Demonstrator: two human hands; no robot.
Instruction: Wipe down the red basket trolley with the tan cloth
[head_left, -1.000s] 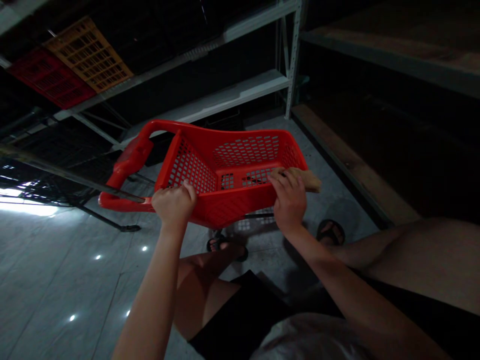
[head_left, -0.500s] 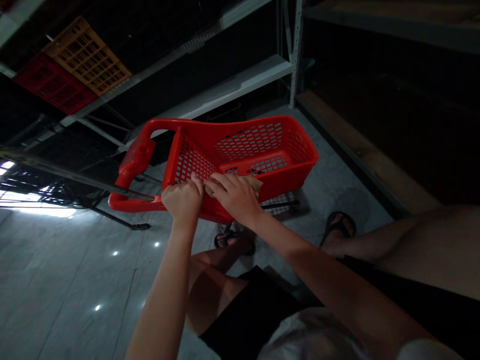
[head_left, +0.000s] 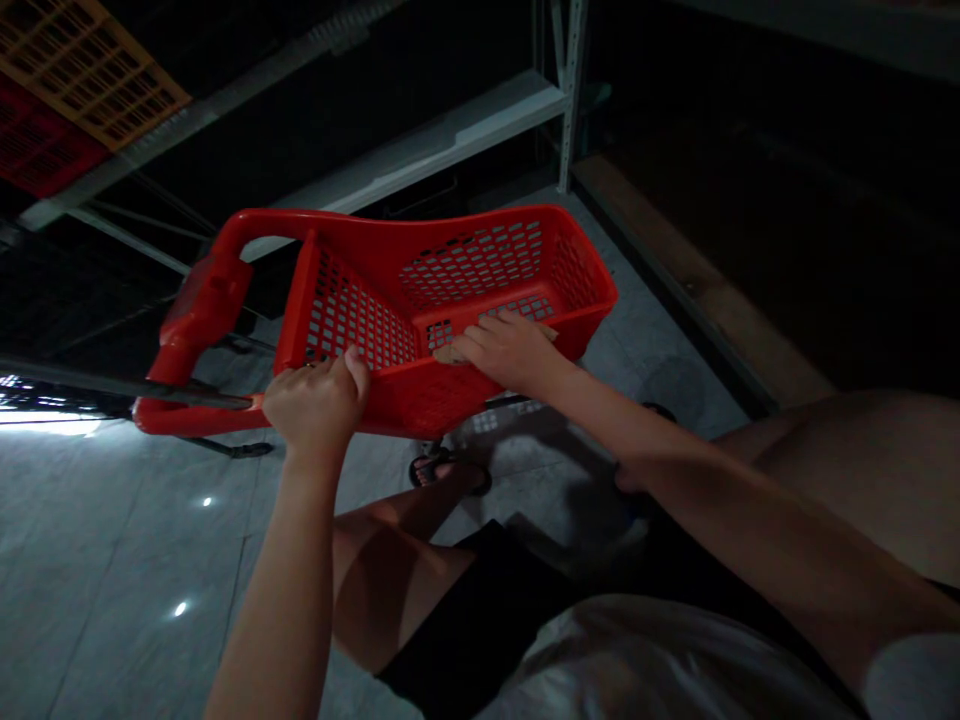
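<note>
A person's left hand (head_left: pixel 315 400) closes in a fist over the near rim of a red cart (head_left: pixel 427 395), at the corner by the handle (head_left: pixel 206 305), while the right hand (head_left: pixel 514 350) lies palm down farther along that same rim, its fingers bent over the edge and holding a tan cloth (head_left: pixel 448 354) against it. Little of the cloth shows, only scraps at either side of the right hand; the rest is hidden beneath it. The two hands are apart, with a bare stretch of the cart's rim between them. A dark bar (head_left: pixel 135 385) crosses the cart's handle and ends just beside the left hand; whether that hand also grips it cannot be told. Beyond the cart's far side runs a pale metal shelf (head_left: pixel 435 150), and past the handle end, higher up, a yellow crate (head_left: pixel 105 75) and a red crate (head_left: pixel 45 140) sit side by side. A wood-edged platform (head_left: pixel 705 265) lies off the cart's front end, its inner part lost in shadow. Below the cart's near side, a sandaled foot (head_left: pixel 448 474) rests on the gray floor (head_left: pixel 150 550).
</note>
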